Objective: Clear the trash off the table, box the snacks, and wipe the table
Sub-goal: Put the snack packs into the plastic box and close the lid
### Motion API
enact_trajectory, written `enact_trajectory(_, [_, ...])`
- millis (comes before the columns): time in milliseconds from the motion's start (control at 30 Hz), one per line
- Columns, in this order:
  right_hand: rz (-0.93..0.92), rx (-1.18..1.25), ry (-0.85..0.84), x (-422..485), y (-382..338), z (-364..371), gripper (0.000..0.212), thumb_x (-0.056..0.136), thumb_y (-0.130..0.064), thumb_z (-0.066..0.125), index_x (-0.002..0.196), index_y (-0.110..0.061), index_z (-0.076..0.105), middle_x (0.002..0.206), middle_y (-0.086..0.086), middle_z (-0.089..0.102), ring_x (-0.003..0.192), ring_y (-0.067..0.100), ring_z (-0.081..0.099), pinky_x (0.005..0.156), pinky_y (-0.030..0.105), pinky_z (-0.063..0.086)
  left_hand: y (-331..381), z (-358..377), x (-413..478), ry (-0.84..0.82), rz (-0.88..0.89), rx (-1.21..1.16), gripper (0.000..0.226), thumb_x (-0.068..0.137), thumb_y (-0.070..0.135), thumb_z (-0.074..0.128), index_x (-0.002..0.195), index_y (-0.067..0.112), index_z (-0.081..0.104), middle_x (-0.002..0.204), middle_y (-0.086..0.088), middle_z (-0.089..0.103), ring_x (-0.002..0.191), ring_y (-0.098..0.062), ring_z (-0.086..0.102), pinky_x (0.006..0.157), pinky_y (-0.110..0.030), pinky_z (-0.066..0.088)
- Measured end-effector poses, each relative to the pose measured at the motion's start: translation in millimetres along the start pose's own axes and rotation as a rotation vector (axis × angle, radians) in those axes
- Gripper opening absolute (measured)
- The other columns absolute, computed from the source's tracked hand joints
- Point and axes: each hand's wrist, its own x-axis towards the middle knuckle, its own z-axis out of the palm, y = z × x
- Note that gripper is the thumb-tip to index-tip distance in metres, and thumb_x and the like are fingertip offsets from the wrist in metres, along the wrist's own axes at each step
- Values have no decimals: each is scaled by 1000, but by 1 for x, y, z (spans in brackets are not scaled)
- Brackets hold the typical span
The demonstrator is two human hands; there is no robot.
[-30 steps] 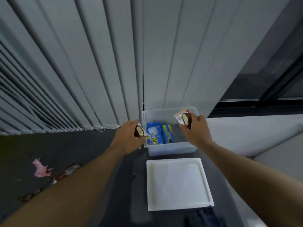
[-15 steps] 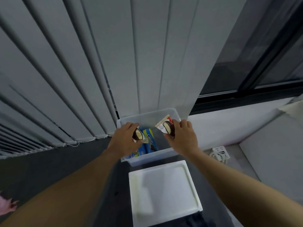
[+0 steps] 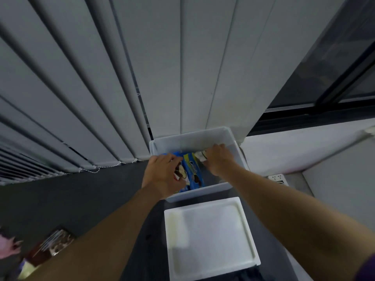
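A clear plastic box [image 3: 194,139] stands at the far edge of the dark table [image 3: 85,195]. Blue snack packs [image 3: 192,171] lie inside it. My left hand [image 3: 162,175] reaches into the box's left side, shut on a small brown-and-white snack pack [image 3: 181,173]. My right hand [image 3: 218,159] is lowered into the box's right side, holding another small snack pack [image 3: 200,156]. The box's white lid [image 3: 209,236] lies flat on the table just in front of it.
A pink crumpled wrapper [image 3: 9,247] and a brown snack wrapper [image 3: 52,245] lie at the table's left front. Vertical blinds [image 3: 121,78] hang behind the box. A white power strip [image 3: 277,178] sits low at the right, beside a white ledge.
Both hands have gone down from above the box's rim into the box, each still carrying its snack pack. The camera has tilted and shifted.
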Motion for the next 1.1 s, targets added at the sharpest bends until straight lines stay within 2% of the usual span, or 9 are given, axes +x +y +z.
enact_trajectory(167, [-51,55,-10,15,9,13,38,95,-5,52,132,-12,58,132,15,52,120,33,48,94,41,47,-1,1,2,10,-2,48,72,81,65,57,144,33,45,136,13,53,122,-11,50,105,-32,27])
enact_trajectory(333, [-84,178,-121,20,19,22,43,95,-1,47,137,-8,56,137,19,53,125,37,50,102,44,43,-2,4,1,18,-11,74,71,81,66,56,144,34,45,136,13,54,123,-10,50,104,-33,28])
enact_trajectory(467, [-82,176,-151,20,17,29,52,92,-13,61,143,-17,49,143,10,48,128,32,49,103,43,47,-2,5,1,20,-10,97,72,82,67,56,145,35,44,138,15,54,125,-9,50,103,-32,29])
enact_trajectory(533, [-82,266,-63,13,16,21,47,92,-17,64,137,-19,51,134,6,54,118,27,56,98,42,52,-2,4,1,16,-11,95,72,81,67,57,144,34,45,138,14,54,125,-9,50,103,-32,29])
enact_trajectory(600, [-106,377,167,-1,20,9,34,94,-18,61,128,-18,58,128,2,58,111,23,59,95,39,54,-1,3,1,8,-15,84,72,81,67,58,144,33,46,138,14,55,124,-9,51,103,-32,29])
enact_trajectory(700, [-136,258,474,-27,35,-4,43,94,-25,54,136,-16,51,144,4,48,131,25,46,107,43,45,1,1,0,2,-21,73,71,81,66,59,143,33,47,137,14,56,123,-9,51,102,-31,29])
enact_trajectory(867, [26,413,229,-54,58,19,74,102,-54,34,158,-19,-1,166,7,9,152,29,17,119,49,28,0,0,0,-11,-27,52,70,80,65,57,141,32,50,132,15,58,116,-8,55,102,-31,28])
enact_trajectory(1000, [28,547,242,-57,58,16,66,105,-50,17,160,-17,1,167,2,6,152,21,16,120,43,29,0,1,1,-16,2,102,69,83,68,53,142,31,50,134,13,58,116,-10,56,104,-32,29])
enact_trajectory(1100, [80,719,252,-61,57,13,58,106,-45,18,159,-24,13,165,-7,18,149,14,23,118,39,30,0,3,1,-15,25,137,68,86,65,54,142,28,51,135,9,59,116,-14,59,106,-34,28])
